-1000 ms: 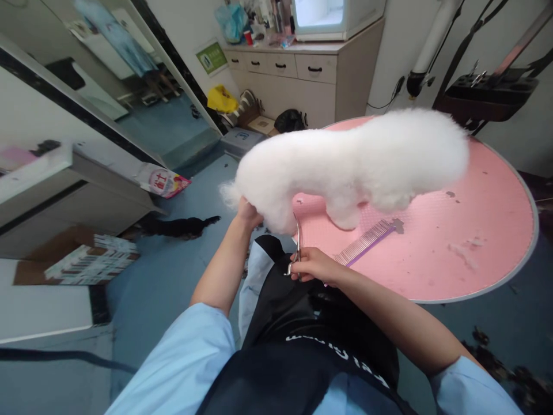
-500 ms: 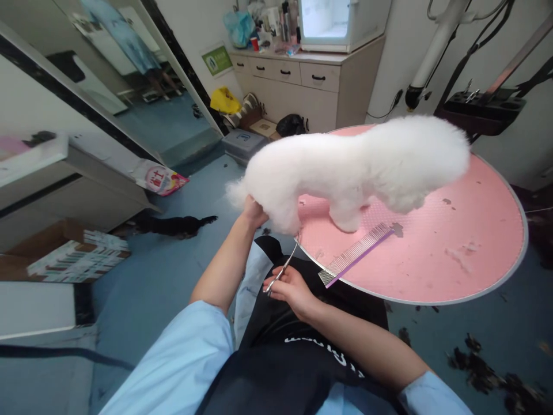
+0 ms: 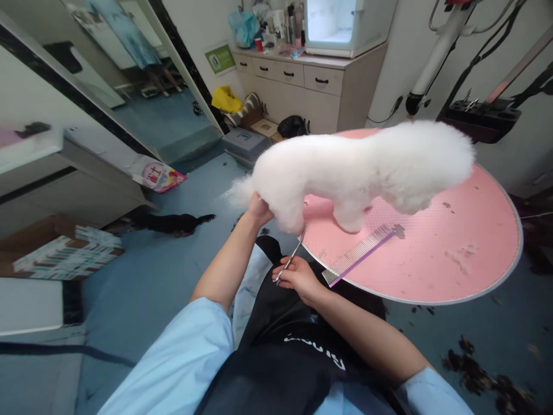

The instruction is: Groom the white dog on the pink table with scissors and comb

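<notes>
Scissors [image 3: 294,251] had swung since the frame a second earlier, from nearly upright along the hind leg [image 3: 290,219] to a slant, tips toward one o'clock and handles toward seven.

Seen from the head camera, the right hand [image 3: 300,279] pinched those handles between thumb and fingers in front of the black apron [image 3: 276,317]. The tips lay at the foot of the leg; whether they touched the fur I could not tell. The white dog [image 3: 363,164] stood on the pink desk [image 3: 453,259], at two o'clock from the middle of the view, tail toward nine and head end toward three. The left hand [image 3: 259,208] was against its rear, just below the tail; fur hid the fingers, so I could not tell whether they were spread or pressed together. At three o'clock from the scissors, a purple-backed comb [image 3: 362,257] lay slanted, its lower end jutting past the desk's rim.
</notes>
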`<state>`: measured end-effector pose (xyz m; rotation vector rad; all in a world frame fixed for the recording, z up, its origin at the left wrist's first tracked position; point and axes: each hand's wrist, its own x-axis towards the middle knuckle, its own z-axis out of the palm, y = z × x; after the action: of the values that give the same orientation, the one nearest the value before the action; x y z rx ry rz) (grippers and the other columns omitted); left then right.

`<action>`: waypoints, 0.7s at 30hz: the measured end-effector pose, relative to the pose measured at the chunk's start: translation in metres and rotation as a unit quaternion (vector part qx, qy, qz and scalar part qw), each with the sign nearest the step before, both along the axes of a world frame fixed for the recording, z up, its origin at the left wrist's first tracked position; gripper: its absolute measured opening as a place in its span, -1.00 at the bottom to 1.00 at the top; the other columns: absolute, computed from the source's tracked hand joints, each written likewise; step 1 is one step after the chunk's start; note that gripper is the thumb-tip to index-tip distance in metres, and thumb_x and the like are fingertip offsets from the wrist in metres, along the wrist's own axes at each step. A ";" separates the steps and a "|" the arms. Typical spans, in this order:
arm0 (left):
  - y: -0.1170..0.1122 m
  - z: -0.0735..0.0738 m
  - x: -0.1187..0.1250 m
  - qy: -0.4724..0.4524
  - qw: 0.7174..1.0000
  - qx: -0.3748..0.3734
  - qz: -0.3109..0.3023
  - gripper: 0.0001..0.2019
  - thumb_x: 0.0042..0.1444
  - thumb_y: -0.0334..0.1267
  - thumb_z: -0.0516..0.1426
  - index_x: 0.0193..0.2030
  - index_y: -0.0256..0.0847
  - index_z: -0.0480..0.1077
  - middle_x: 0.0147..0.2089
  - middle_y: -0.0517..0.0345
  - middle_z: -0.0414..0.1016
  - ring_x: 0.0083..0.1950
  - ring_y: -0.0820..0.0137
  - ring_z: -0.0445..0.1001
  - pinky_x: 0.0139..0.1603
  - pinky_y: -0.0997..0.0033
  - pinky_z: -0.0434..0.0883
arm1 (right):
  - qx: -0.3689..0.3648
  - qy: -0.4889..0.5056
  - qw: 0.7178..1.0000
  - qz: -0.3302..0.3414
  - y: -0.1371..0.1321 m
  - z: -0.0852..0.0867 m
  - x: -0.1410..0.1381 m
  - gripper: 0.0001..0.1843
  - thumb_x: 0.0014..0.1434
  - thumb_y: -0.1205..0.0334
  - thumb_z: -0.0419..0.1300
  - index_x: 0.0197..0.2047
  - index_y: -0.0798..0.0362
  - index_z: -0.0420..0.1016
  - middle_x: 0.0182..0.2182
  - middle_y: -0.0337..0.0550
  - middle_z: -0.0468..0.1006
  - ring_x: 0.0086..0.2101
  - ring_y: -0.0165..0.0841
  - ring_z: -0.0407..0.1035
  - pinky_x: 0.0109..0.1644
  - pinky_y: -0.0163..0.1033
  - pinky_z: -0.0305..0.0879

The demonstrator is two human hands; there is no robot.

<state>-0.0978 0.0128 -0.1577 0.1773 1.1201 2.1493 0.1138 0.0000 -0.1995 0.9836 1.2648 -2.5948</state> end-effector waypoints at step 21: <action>0.002 0.002 -0.002 -0.011 1.000 0.005 -0.026 -0.69 0.19 -0.17 0.05 -0.15 -0.26 0.56 -0.15 -0.03 0.66 0.18 0.14 0.55 0.25 0.21 0.47 | 0.028 -0.055 0.990 0.129 0.060 0.028 0.018 -0.60 -0.16 0.41 0.36 -0.20 0.06 0.41 -0.39 -0.20 0.63 -0.34 -0.35 0.56 -0.20 -0.26 0.43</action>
<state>-0.0994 0.0149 -0.1560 0.1858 1.0807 2.1075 0.1314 0.0596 -0.1716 0.8919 1.3443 -2.2918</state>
